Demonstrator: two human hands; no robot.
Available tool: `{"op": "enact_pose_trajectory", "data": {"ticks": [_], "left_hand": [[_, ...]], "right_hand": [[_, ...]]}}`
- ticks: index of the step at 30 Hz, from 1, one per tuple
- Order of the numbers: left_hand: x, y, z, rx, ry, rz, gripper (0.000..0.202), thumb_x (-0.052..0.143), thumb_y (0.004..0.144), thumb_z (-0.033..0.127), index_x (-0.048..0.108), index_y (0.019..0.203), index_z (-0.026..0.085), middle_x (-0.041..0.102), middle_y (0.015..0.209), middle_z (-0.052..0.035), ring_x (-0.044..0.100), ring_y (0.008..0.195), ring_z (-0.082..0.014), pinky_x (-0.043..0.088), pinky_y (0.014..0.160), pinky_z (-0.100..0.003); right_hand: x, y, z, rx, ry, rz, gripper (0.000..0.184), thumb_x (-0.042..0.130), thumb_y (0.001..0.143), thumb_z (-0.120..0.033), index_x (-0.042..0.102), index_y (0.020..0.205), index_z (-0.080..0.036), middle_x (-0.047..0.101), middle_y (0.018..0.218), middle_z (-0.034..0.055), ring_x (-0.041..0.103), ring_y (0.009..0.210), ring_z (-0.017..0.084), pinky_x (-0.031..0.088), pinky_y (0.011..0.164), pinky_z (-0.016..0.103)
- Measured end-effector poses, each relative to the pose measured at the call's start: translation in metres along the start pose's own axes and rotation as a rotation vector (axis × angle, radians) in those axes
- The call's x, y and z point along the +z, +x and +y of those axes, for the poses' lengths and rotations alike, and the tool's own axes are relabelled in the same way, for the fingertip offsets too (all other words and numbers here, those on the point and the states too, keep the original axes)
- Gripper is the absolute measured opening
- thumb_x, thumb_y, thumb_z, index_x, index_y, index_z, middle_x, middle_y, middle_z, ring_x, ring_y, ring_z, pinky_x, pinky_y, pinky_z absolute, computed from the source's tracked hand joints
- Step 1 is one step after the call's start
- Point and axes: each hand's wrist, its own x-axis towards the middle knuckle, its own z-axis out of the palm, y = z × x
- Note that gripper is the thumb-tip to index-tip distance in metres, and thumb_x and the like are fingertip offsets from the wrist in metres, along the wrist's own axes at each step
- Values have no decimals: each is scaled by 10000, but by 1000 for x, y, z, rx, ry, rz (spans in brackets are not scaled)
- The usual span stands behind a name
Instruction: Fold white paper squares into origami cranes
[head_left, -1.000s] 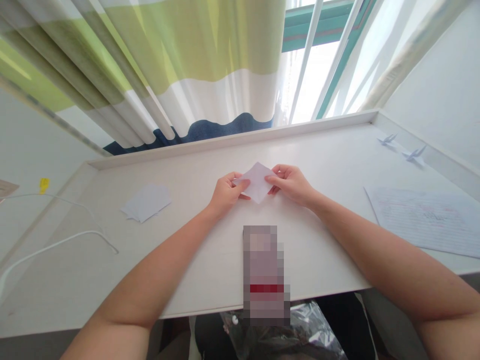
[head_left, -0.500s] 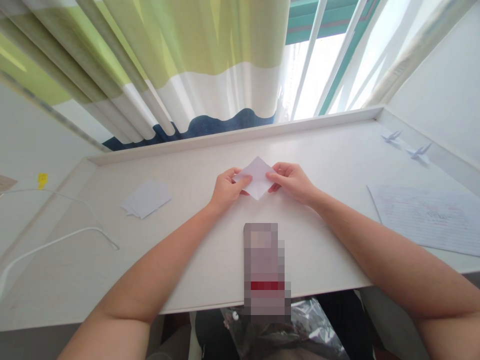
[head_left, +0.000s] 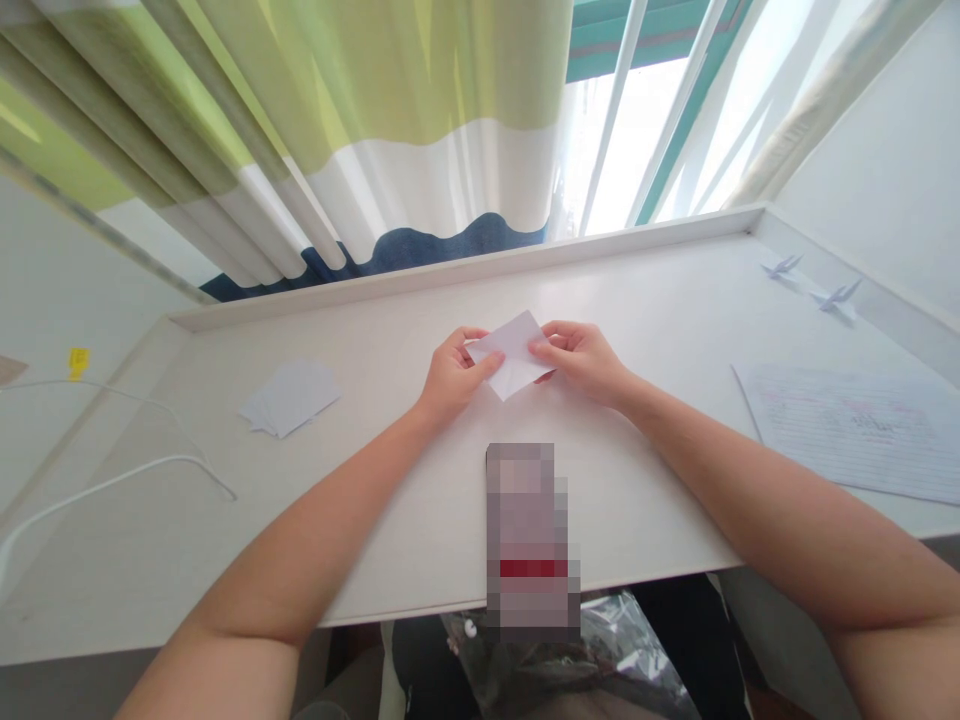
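Note:
A small white square sheet of paper [head_left: 516,350] is held just above the desk, tilted, with faint crease lines on it. My left hand [head_left: 456,372] pinches its left side, thumb on top and fingers behind. At the opposite side my right hand [head_left: 583,358] is closed on the sheet in the same way, thumb on its face. The fingertips behind the paper are partly hidden. To the left, a fanned stack of white paper squares [head_left: 292,398] lies flat on the desk.
Two folded paper cranes [head_left: 836,298] stand in the far right corner. Written-on lined paper [head_left: 855,425] lies at right. A pixelated, phone-like object [head_left: 525,520] is at the front edge. A white cable [head_left: 112,478] curves at left. A raised rim [head_left: 465,268] borders the white desk [head_left: 390,530].
The paper has turned in my hands from a diamond position, its top corner shifting to the right. Both hands keep their grip in nearly the same place.

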Motion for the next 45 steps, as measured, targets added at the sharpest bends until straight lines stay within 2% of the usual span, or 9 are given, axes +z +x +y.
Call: {"op": "enact_pose_trajectory", "data": {"ticks": [9, 15, 18, 21, 25, 31, 37, 42, 45], "left_hand": [[-3, 2, 3, -139, -9, -59, 691, 971, 681, 409, 566, 1200, 199, 804, 858, -37, 727, 738, -186, 569, 679, -300], [-4, 3, 2, -116, -12, -85, 464, 927, 732, 412, 683, 1034, 158, 812, 882, -72, 715, 737, -171, 543, 666, -277], [-5, 4, 3, -119, -16, -92, 410, 916, 729, 393, 699, 996, 170, 811, 871, -56, 722, 727, -169, 546, 664, -272], [-7, 4, 6, -141, -20, -105, 350, 884, 742, 379, 691, 957, 181, 786, 775, -31, 726, 642, -168, 550, 638, -276], [-9, 5, 10, -163, -18, -118, 247, 807, 773, 333, 721, 945, 178, 721, 659, -7, 746, 597, -189, 549, 593, -271], [-9, 6, 11, -147, -100, -70, 223, 733, 766, 272, 773, 958, 167, 754, 819, -37, 763, 706, -183, 590, 602, -275], [-9, 5, 12, -113, -148, 9, 178, 697, 720, 265, 782, 835, 159, 672, 772, -27, 655, 706, -148, 641, 628, -308], [-6, 4, 8, -60, -96, 50, 217, 798, 723, 338, 762, 845, 162, 686, 775, -18, 646, 691, -137, 610, 615, -280], [-4, 4, 5, -37, -48, 81, 277, 878, 663, 293, 748, 878, 175, 682, 742, 9, 629, 680, -128, 603, 608, -267]], "right_hand": [[1, 2, 1, 22, 78, 67, 427, 940, 725, -521, 686, 861, -206, 792, 801, 44, 746, 710, 193, 641, 562, 314], [1, 3, 0, 71, 117, 109, 395, 947, 697, -441, 669, 859, -210, 793, 811, 38, 743, 718, 196, 657, 584, 329], [0, 2, 0, 73, 111, 87, 353, 926, 715, -373, 704, 939, -215, 789, 799, 26, 740, 703, 193, 663, 599, 333], [-1, 2, 1, 54, 101, 45, 341, 889, 762, -366, 751, 1036, -215, 794, 844, 28, 738, 711, 185, 665, 612, 327], [-3, 3, 1, -1, 127, 31, 277, 865, 796, -379, 773, 994, -208, 815, 935, 54, 754, 800, 195, 672, 639, 318], [-6, 1, -1, -22, 142, -9, 216, 764, 825, -307, 815, 997, -188, 799, 859, 52, 777, 716, 191, 683, 689, 356], [-7, 2, -1, -44, 49, 108, 187, 686, 750, -216, 834, 862, -193, 753, 881, 55, 731, 726, 180, 661, 587, 323], [-9, 2, -4, 12, 107, 30, 197, 683, 783, -315, 827, 811, -184, 768, 914, 98, 739, 835, 237, 651, 591, 339], [-7, 3, -3, 9, 55, 75, 203, 749, 806, -367, 823, 781, -179, 761, 881, 83, 715, 784, 203, 647, 620, 328]]}}
